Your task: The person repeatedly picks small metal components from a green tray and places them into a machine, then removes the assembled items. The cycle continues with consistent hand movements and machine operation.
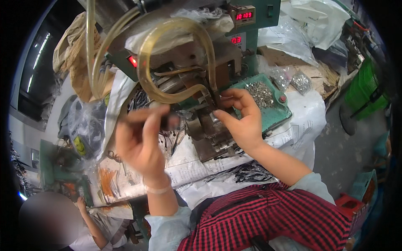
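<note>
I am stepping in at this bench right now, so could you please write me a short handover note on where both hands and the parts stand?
Left hand: raised and motion-blurred, pinching a small dark piece; what it is I cannot tell.
Right hand: fingertips at the grey metal fixture of the green bench machine, under the looped yellowish hose.
Small silvery metal parts are heaped in the green tray beside it; dark wire-like pieces lie on the papers.
Done and left: cannot be judged from this view.

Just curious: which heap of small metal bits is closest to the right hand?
The heap in the green tray, just beyond the right hand; the two bagged heaps lie farther right.
</note>
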Tool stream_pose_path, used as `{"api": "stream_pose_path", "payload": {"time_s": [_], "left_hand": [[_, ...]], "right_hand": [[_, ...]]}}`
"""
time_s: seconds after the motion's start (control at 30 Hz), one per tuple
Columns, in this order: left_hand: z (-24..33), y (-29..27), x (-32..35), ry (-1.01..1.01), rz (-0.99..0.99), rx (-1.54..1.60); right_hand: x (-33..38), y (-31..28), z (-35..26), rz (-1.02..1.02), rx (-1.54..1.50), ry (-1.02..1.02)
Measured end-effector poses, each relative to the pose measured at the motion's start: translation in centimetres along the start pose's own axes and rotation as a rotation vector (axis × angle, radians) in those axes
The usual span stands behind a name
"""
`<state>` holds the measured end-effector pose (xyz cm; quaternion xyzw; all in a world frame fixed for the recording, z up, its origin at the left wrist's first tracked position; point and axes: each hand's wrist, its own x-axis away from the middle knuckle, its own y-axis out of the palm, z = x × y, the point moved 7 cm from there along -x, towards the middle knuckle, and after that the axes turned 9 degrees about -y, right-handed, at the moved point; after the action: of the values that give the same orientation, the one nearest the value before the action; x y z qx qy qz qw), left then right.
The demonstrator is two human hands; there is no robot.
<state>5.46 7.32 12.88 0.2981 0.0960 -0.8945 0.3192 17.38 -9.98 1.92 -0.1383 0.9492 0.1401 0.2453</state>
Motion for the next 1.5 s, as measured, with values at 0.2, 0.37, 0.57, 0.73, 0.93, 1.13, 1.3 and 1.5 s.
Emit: {"api": "stream_pose_path", "payload": {"time_s": [0.2,0.37,0.57,0.73,0.93,1.13,1.3,1.5], "left_hand": [[-0.5,0.2,0.6,0.144,0.004,0.075],[-2.2,5.7,8.2,0.547,-0.352,-0.549],[-3.2,7.8,9.1,0.701,-0.34,-0.526],[-3.6,7.7,9.9,0.604,-0.288,-0.571],[-3.6,8.0,9.6,0.69,-0.298,-0.572],[-4.1,6.6,10.9,0.421,-0.311,-0.526],[-0.6,-1.5,12.9,0.32,-0.188,-0.839],[-2.6,-13.0,5.8,0.153,0.227,-0.999]], "right_hand": [[0.4,0.1,-3.0,-0.116,-0.046,0.114],[0.3,-5.5,-1.3,-0.245,0.399,-0.058],[3.0,-12.7,5.2,-0.246,0.804,0.001],[-0.9,-16.4,5.7,0.063,0.643,0.025],[1.6,-15.9,5.2,-0.227,0.996,0.037],[1.0,-12.9,6.0,-0.252,1.24,-0.092],[1.7,-14.4,6.0,-0.153,1.154,-0.063],[0.1,-13.0,6.1,-0.133,0.844,-0.139]]}}
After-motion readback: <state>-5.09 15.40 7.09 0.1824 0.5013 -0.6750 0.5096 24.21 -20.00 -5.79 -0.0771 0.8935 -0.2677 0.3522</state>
